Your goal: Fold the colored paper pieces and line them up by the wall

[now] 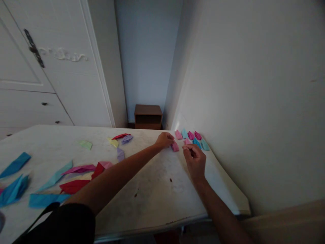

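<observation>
My left hand reaches across the table with its fingers pinched at the upper end of a pink folded paper. Close by on the right, my right hand is closed, thumb and fingertips together; whether anything is between them I cannot make out. Just beyond those fingertips lies another pink folded paper, partly covered. Small folded papers in pink, magenta and blue sit grouped at the table's far right corner, among them a magenta one and a light blue one.
On the white table, loose folded papers spread to the left, including a red one and a blue one. A wall runs along the right side. Behind stand a white cabinet and a low brown stand.
</observation>
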Tool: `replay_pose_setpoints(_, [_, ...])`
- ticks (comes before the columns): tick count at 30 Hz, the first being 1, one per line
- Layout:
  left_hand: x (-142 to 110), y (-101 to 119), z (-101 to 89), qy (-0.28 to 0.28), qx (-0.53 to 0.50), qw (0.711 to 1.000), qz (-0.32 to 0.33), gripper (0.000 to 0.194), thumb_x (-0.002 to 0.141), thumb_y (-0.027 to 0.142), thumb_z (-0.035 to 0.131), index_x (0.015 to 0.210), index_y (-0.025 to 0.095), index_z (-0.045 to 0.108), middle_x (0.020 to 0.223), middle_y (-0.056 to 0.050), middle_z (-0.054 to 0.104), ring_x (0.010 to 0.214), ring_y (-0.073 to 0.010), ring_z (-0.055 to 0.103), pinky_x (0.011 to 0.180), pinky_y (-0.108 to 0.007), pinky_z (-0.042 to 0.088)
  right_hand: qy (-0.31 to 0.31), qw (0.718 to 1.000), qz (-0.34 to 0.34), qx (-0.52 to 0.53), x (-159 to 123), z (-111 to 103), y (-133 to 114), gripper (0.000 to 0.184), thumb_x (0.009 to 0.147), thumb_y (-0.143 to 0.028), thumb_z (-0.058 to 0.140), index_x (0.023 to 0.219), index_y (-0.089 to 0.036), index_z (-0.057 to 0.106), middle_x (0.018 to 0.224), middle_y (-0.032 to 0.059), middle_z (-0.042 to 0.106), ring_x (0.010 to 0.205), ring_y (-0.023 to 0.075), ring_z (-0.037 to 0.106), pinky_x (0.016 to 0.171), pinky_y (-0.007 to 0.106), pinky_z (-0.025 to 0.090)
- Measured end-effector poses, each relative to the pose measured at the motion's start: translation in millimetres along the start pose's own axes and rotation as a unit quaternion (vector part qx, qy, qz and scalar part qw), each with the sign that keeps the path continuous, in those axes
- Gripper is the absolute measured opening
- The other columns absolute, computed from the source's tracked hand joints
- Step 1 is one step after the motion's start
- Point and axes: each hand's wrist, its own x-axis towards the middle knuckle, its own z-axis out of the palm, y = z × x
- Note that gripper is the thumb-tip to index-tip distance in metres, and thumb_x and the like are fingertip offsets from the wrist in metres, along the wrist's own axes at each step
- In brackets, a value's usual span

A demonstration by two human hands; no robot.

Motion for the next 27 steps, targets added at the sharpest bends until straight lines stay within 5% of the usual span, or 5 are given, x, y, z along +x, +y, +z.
replay_pose_setpoints(7, [13.7, 0.6, 16.2, 0.025, 0.141, 0.988, 0.057, 0.035, 0.075, 0.02, 0.069, 0.11, 0.014, 0.066, 0.095, -0.008, 0.074, 0.093, -0.0211, 0.068, 0.082, -0.028, 0.051, 0.119, 0.972, 0.17, 0.111, 12.8, -4.6, -3.5, 0.021, 0.074, -0.036, 0.062, 0.069, -0.016, 0.064, 0.051, -0.0054, 0.048, 0.045, 0.0092, 0.037, 0.043, 0.023, 0.027])
replay_pose_setpoints(14, [-13.0, 9.8, 18.3, 0.041, 0.254, 0.959, 0.122, 0.038, 0.084, 0.032, 0.056, 0.117, 0.014, 0.063, 0.114, -0.014, 0.066, 0.105, -0.0276, 0.063, 0.088, -0.036, 0.049, 0.12, 0.968, 0.175, 0.133, 12.2, -4.1, -8.9, 0.02, 0.074, -0.035, 0.065, 0.068, -0.016, 0.063, 0.05, -0.006, 0.046, 0.045, 0.0087, 0.037, 0.043, 0.023, 0.027])
replay_pose_setpoints(20, [-28.2, 12.5, 8.3, -0.021, 0.311, 0.93, 0.195, 0.028, 0.077, 0.033, 0.061, 0.098, 0.017, 0.071, 0.098, -0.011, 0.07, 0.095, -0.0263, 0.064, 0.082, -0.033, 0.051, 0.112, 0.97, 0.169, 0.133, 10.2, -4.5, -8.2, 0.019, 0.075, -0.034, 0.064, 0.07, -0.016, 0.064, 0.05, -0.0062, 0.047, 0.044, 0.0085, 0.037, 0.042, 0.022, 0.027])
replay_pose_setpoints(27, [-18.4, 7.8, 14.0, -0.049, 0.345, 0.906, 0.24, 0.021, 0.083, 0.034, 0.061, 0.09, 0.018, 0.072, 0.094, -0.01, 0.071, 0.092, -0.0241, 0.064, 0.083, -0.033, 0.05, 0.102, 0.974, 0.169, 0.113, 10.0, -3.9, -11.6, 0.022, 0.075, -0.037, 0.064, 0.07, -0.015, 0.064, 0.051, -0.0053, 0.049, 0.044, 0.0086, 0.038, 0.041, 0.022, 0.027])
